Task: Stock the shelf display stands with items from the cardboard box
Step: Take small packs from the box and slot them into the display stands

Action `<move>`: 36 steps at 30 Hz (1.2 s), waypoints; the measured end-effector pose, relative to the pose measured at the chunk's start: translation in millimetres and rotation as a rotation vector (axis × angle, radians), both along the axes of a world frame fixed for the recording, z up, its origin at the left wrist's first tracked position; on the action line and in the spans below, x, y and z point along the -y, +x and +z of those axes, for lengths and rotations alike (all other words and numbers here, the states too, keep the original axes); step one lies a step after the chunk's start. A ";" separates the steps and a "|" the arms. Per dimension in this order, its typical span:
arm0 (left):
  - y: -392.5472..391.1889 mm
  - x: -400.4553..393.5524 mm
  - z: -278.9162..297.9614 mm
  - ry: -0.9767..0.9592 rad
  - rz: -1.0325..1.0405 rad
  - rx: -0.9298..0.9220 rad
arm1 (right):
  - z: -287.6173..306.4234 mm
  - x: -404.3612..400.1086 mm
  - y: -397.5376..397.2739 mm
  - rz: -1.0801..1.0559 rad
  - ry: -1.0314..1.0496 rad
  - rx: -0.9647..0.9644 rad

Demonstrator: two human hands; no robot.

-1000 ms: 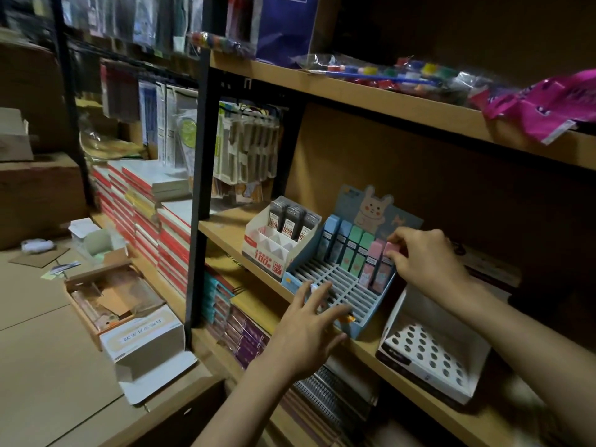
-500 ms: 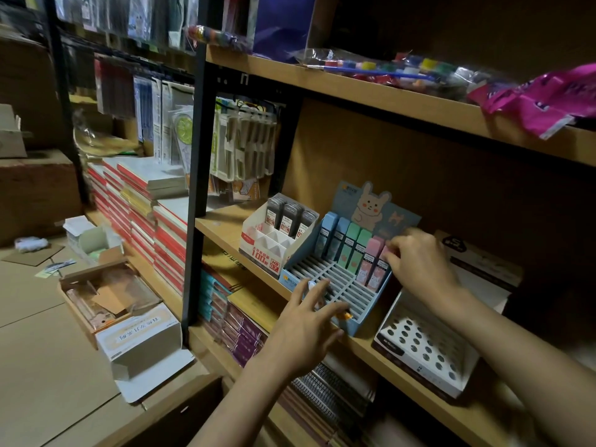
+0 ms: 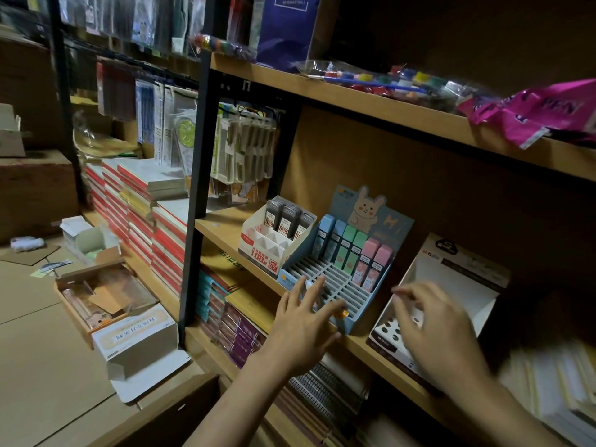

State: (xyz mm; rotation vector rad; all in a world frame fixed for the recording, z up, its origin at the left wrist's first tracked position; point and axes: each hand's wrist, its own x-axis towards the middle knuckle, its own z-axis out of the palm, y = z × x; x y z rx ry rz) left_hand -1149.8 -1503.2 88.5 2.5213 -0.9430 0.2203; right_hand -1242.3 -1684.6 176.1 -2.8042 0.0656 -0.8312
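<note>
We steady the light cardboard stand (image 3: 335, 285) with spread left hand (image 3: 303, 321); right hand (image 3: 432, 327), loosely open, holds nothing; cases (image 3: 371, 266) suit side pinches.

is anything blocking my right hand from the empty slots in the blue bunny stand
Nothing visible does. The right hand hovers beside the blue stand, whose front rows of slots lie open; only the back row holds pastel cases.

Pastel blue, green and pink lead cases (image 3: 353, 250) in a light-blue rabbit-printed display stand (image 3: 367, 214); magenta packet (image 3: 541, 111).
</note>
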 end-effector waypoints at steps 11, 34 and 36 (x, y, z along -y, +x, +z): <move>2.7 3.6 -3.3 -0.023 -0.023 -0.051 | -56.4 9.2 -20.6 -0.291 -0.127 -0.540; -181.7 -142.4 -213.8 -0.104 0.706 -0.885 | -283.7 -114.6 -73.3 0.308 0.195 -1.028; -201.0 -133.5 -249.8 -0.264 0.853 -0.964 | -305.2 -118.2 -72.9 0.311 0.178 -1.101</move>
